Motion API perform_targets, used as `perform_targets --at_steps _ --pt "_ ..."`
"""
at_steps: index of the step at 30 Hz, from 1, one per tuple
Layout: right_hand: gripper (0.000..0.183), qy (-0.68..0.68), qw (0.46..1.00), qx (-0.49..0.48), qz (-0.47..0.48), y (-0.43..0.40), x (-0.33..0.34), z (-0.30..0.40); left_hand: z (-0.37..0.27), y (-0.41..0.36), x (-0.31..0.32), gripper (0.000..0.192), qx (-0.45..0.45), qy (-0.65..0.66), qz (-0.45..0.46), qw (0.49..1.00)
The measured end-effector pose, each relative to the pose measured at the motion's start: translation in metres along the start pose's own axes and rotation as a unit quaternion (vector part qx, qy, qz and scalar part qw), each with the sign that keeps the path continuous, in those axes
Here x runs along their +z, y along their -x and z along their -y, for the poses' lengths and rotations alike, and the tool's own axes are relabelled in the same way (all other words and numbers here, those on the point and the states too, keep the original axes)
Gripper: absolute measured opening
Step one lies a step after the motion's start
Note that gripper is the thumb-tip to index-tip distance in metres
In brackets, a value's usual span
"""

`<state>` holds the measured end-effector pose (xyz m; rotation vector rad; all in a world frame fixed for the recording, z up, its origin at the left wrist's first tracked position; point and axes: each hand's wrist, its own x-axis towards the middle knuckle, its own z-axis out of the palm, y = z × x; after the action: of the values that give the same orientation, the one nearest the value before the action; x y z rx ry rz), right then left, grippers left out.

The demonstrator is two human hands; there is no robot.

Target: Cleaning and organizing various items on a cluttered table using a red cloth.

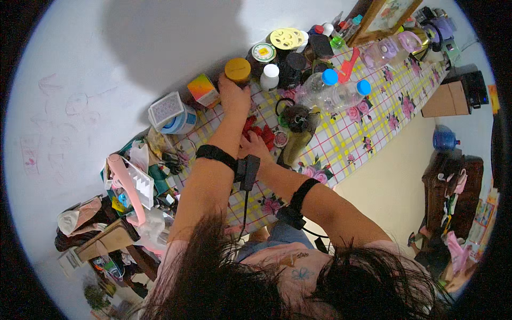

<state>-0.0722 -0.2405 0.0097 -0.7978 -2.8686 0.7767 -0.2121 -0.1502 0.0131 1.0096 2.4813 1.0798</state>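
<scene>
My left hand [235,96] wraps around the side of a jar with a mustard-yellow lid [237,70], which stands near the wall. Below it, my right hand [257,147] rests on a piece of red fabric [264,134] on the table; its fingertips are partly hidden in the folds. To the left of the jar stands an orange and yellow box [203,90]. On the other side is a white bottle [270,77] with a white cap. A dark hair clip or tie [297,118] lies right of the fabric.
The table has a floral checked tablecloth [352,138]. Two clear plastic bottles with blue caps [329,77] stand right of the jars. A blue tub [180,122] and a cluttered bin with a pink-handled object [127,186] are at left. A wooden picture frame [380,20] leans at the back.
</scene>
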Motion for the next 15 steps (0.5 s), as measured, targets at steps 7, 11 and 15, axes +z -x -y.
perform_targets --at_steps 7,11,15 --pt "0.055 0.058 0.996 0.004 0.069 -0.003 -0.004 0.002 -0.015 -0.003 -0.010 0.098 -0.082 0.031 0.070 0.994" --pt "0.046 0.082 0.995 -0.001 0.049 -0.003 0.008 -0.004 -0.035 0.020 -0.011 0.097 -0.073 -0.023 0.036 0.996" --pt "0.043 0.084 0.994 0.019 0.066 -0.008 0.017 -0.011 -0.074 0.035 -0.034 0.072 0.245 -0.158 -0.085 0.953"
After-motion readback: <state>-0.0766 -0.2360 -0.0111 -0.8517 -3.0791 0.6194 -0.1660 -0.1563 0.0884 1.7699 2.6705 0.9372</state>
